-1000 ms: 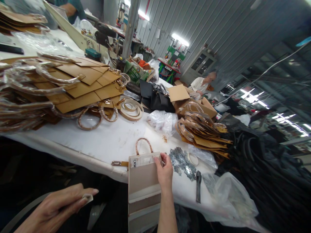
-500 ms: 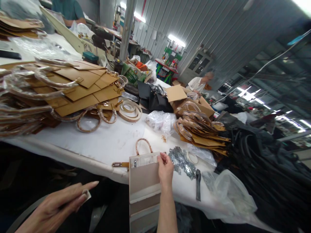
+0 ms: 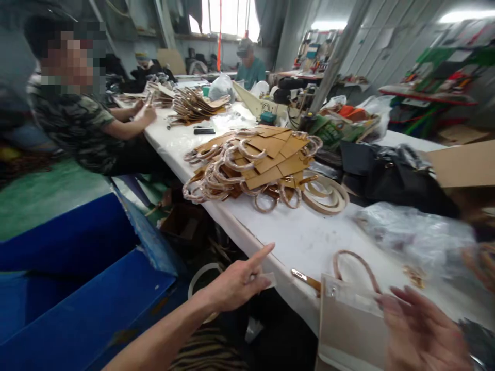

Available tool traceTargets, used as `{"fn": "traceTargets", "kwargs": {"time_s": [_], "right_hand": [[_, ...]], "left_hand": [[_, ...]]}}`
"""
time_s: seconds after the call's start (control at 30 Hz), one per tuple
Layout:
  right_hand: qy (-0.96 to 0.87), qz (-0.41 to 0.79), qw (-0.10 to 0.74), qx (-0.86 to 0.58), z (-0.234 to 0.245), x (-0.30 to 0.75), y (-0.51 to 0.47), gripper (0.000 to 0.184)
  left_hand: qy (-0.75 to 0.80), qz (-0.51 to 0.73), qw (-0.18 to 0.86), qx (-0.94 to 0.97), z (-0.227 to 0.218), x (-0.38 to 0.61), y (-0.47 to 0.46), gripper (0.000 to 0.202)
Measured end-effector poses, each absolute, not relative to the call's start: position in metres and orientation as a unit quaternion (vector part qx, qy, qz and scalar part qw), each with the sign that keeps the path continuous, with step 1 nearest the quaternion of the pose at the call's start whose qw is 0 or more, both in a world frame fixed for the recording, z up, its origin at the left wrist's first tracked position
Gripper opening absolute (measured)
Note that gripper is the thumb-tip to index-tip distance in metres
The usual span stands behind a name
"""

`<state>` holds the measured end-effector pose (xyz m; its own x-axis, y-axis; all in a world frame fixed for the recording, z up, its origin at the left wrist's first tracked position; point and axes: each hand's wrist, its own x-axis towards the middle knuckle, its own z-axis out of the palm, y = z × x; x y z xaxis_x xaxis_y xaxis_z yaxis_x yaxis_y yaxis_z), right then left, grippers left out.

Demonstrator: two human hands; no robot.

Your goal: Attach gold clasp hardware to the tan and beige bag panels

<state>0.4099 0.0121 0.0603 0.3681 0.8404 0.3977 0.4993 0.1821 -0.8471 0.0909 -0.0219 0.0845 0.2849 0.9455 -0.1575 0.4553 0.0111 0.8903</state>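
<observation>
My left hand point(image 3: 242, 278) is over the table's front edge, index finger stretched out, with a small white slip point(image 3: 268, 281) pinched between thumb and other fingers. An unfinished handbag piece point(image 3: 350, 322), its beige inner side showing, lies partly over the table edge at the lower right. Its wrapped, looped handle point(image 3: 358, 255) points away from me, and a brown strap with a metal tip point(image 3: 305, 278) sticks out to the left. My right hand point(image 3: 421, 324), slightly blurred, grips the piece's upper right edge; its lower part is cut off by the frame.
Tan bag pieces with wrapped handles point(image 3: 263, 159) are heaped on the white table point(image 3: 286, 232). Beside them lie a coiled band point(image 3: 328, 196), clear plastic point(image 3: 417, 226) and a black bag point(image 3: 398, 175). A blue bin point(image 3: 88, 288) stands left. One co-worker point(image 3: 77, 113) sits left, another point(image 3: 251, 69) farther back.
The view has swung left, bringing the blue bin and seated co-worker into sight. My left hand, still with the white slip, has come closer to the handbag piece.
</observation>
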Motion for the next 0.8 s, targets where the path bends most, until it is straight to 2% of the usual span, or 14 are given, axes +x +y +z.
{"fn": "traceTargets", "kwargs": {"time_s": [0.13, 0.2, 0.3, 0.37, 0.5, 0.7, 0.8], "right_hand": [[-0.777, 0.240, 0.403, -0.420, 0.094, 0.356, 0.009, 0.039], [-0.841, 0.256, 0.330, -0.343, 0.103, 0.335, 0.013, 0.041], [-0.877, 0.294, 0.241, -0.294, 0.108, 0.314, 0.017, 0.041], [-0.884, 0.307, 0.197, -0.292, 0.106, 0.306, 0.016, 0.032], [-0.900, 0.265, 0.171, -0.302, 0.099, 0.302, 0.011, 0.012], [-0.915, 0.197, 0.175, -0.306, 0.095, 0.306, 0.007, 0.026], [-0.914, 0.179, 0.173, -0.321, 0.102, 0.308, 0.005, 0.024]], "left_hand": [[0.502, 0.239, 0.438, 0.706, 0.098, 0.087, -0.031, 0.090], [0.493, 0.217, 0.418, 0.732, 0.104, 0.084, -0.034, 0.094], [0.480, 0.193, 0.382, 0.766, 0.111, 0.080, -0.037, 0.095], [0.471, 0.180, 0.368, 0.781, 0.114, 0.078, -0.038, 0.095], [0.449, 0.155, 0.343, 0.810, 0.116, 0.077, -0.039, 0.083], [0.489, 0.179, 0.347, 0.780, 0.108, 0.089, -0.036, 0.060], [0.520, 0.193, 0.349, 0.755, 0.106, 0.097, -0.035, 0.043]]}}
